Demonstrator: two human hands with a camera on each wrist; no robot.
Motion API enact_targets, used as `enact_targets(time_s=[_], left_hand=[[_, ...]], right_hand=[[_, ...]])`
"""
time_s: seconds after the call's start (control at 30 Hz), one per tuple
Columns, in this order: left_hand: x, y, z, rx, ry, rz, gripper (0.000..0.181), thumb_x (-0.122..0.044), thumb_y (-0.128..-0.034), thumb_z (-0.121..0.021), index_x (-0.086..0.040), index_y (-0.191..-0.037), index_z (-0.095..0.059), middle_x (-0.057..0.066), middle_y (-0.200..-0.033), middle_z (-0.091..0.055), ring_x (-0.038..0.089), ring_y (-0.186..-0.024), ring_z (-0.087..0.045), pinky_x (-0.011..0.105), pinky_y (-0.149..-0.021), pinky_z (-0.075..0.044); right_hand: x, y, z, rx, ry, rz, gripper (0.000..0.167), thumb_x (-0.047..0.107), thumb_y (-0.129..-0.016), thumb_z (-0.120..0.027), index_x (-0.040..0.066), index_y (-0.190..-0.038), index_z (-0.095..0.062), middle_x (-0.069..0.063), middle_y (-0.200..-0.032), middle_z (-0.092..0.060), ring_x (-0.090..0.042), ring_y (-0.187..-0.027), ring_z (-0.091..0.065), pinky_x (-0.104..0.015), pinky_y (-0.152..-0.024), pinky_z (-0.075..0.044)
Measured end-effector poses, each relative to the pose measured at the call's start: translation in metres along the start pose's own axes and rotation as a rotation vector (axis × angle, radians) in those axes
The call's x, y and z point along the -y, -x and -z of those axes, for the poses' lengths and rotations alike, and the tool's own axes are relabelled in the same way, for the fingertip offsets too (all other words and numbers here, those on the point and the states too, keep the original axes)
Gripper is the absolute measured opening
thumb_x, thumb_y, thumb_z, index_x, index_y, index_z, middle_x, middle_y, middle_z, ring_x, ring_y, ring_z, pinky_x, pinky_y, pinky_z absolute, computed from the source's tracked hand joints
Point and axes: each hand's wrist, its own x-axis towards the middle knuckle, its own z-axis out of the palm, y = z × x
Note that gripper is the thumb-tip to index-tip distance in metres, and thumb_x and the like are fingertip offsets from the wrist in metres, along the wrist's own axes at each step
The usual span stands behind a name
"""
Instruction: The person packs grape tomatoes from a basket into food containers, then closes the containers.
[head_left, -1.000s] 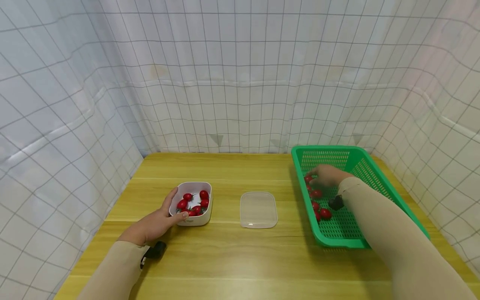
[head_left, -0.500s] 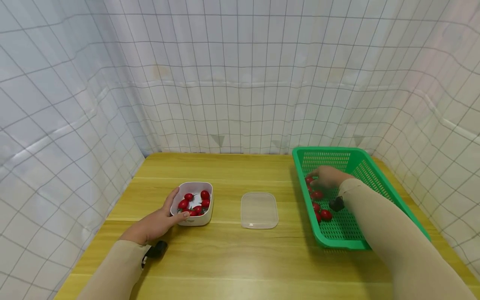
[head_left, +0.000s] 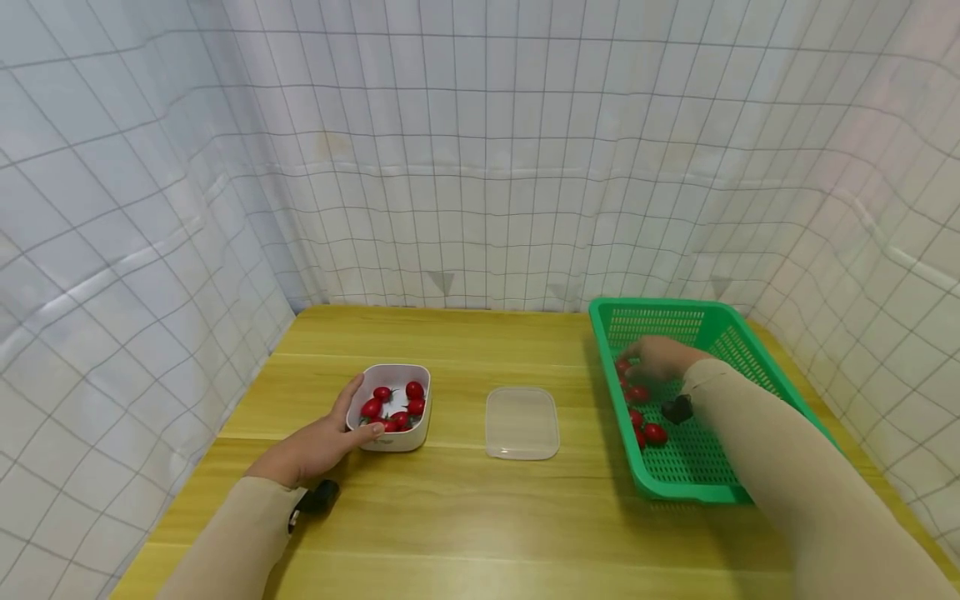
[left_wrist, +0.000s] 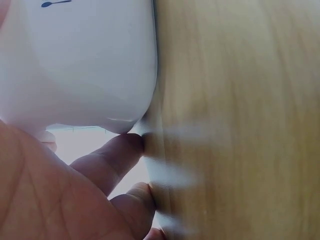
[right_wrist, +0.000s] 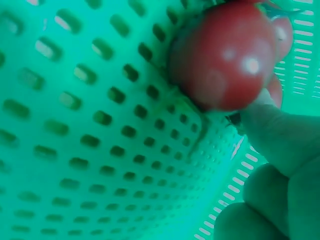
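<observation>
White container (head_left: 399, 440), left: likely stiff, light; best held by its outer walls. Left hand (head_left: 317, 448): gripping its left side, thumb at near rim. Red tomatoes (head_left: 371, 408) inside. Clear lid (head_left: 522, 423): flat. Green basket (head_left: 682, 491), right: further tomatoes, presumably smooth, bruisable; pinch lightly mid-body. Right hand (head_left: 662, 358): inside, fingers downward, one digit against a tomato (right_wrist: 230, 60); whether pinched, cannot tell.

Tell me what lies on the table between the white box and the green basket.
A clear flat lid lies on the table between the white box and the green basket, touching neither, as the head view shows.
</observation>
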Motion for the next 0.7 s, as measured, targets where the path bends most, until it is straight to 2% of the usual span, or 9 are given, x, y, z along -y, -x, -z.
enact_targets(time_s=[0.23,0.5,0.53,0.57,0.6,0.63,0.67,0.7], left_hand=[[-0.001,0.001,-0.001,-0.002,-0.004,-0.003,0.106,-0.067,-0.1012,-0.055,-0.027,-0.168,0.016,0.031,-0.173,-0.010,0.059,-0.154,-0.025,0.072,-0.120,-0.028],[0.000,0.001,-0.002,-0.006,-0.018,0.000,0.106,-0.068,-0.1004,-0.055,-0.027,-0.168,0.016,0.032,-0.172,-0.014,0.058,-0.153,-0.027,0.071,-0.120,-0.030],[0.000,0.001,-0.002,-0.007,-0.019,0.000,0.106,-0.068,-0.1004,-0.055,-0.027,-0.168,0.016,0.031,-0.172,-0.014,0.058,-0.153,-0.027,0.071,-0.120,-0.030],[0.000,0.001,-0.002,-0.008,-0.021,0.000,0.106,-0.068,-0.1004,-0.055,-0.027,-0.168,0.016,0.031,-0.172,-0.013,0.058,-0.153,-0.027,0.071,-0.120,-0.030],[0.001,0.000,-0.002,-0.009,-0.023,0.001,0.106,-0.068,-0.1005,-0.055,-0.027,-0.168,0.016,0.031,-0.172,-0.014,0.058,-0.153,-0.028,0.071,-0.120,-0.030],[0.001,0.000,-0.001,-0.009,-0.024,0.002,0.107,-0.068,-0.1003,-0.055,-0.027,-0.168,0.016,0.031,-0.173,-0.014,0.058,-0.153,-0.028,0.071,-0.120,-0.030],[0.001,0.000,-0.001,-0.008,-0.022,0.002,0.107,-0.068,-0.1002,-0.055,-0.027,-0.168,0.016,0.031,-0.173,-0.013,0.058,-0.153,-0.027,0.071,-0.120,-0.030],[0.001,0.000,-0.001,-0.007,-0.019,0.002,0.107,-0.068,-0.1000,-0.056,-0.027,-0.168,0.016,0.031,-0.173,-0.013,0.058,-0.154,-0.027,0.071,-0.120,-0.030]], right_hand=[[-0.009,0.009,0.013,-0.028,0.018,0.007,0.040,0.026,-0.106,-0.063,0.009,-0.141,-0.067,-0.022,-0.144,-0.064,-0.051,-0.138,-0.053,-0.064,-0.109,-0.047],[-0.005,0.024,0.043,-0.127,-0.010,-0.029,0.049,0.028,-0.109,-0.059,0.000,-0.150,-0.056,-0.030,-0.150,-0.056,-0.052,-0.135,-0.055,-0.064,-0.107,-0.048],[-0.003,0.024,0.047,-0.140,-0.011,-0.033,0.050,0.028,-0.109,-0.059,0.000,-0.151,-0.055,-0.029,-0.146,-0.060,-0.049,-0.124,-0.063,-0.061,-0.102,-0.052],[-0.001,0.024,0.050,-0.149,-0.022,-0.030,0.051,0.028,-0.109,-0.059,0.000,-0.151,-0.055,-0.028,-0.132,-0.069,-0.044,-0.106,-0.070,-0.057,-0.094,-0.055],[0.003,0.024,0.054,-0.160,-0.027,-0.028,0.051,0.028,-0.109,-0.058,0.000,-0.151,-0.054,-0.024,-0.116,-0.075,-0.037,-0.087,-0.070,-0.051,-0.087,-0.056],[0.007,0.023,0.057,-0.168,-0.039,-0.021,0.051,0.028,-0.109,-0.058,0.000,-0.151,-0.054,-0.018,-0.095,-0.076,-0.028,-0.069,-0.063,-0.046,-0.077,-0.054],[0.011,0.023,0.060,-0.174,-0.053,-0.014,0.051,0.028,-0.109,-0.058,0.001,-0.152,-0.054,-0.010,-0.077,-0.071,-0.020,-0.057,-0.051,-0.041,-0.070,-0.050],[0.016,0.022,0.063,-0.176,-0.073,-0.007,0.051,0.028,-0.109,-0.058,0.001,-0.153,-0.053,-0.004,-0.063,-0.062,-0.015,-0.051,-0.037,-0.039,-0.066,-0.045]])
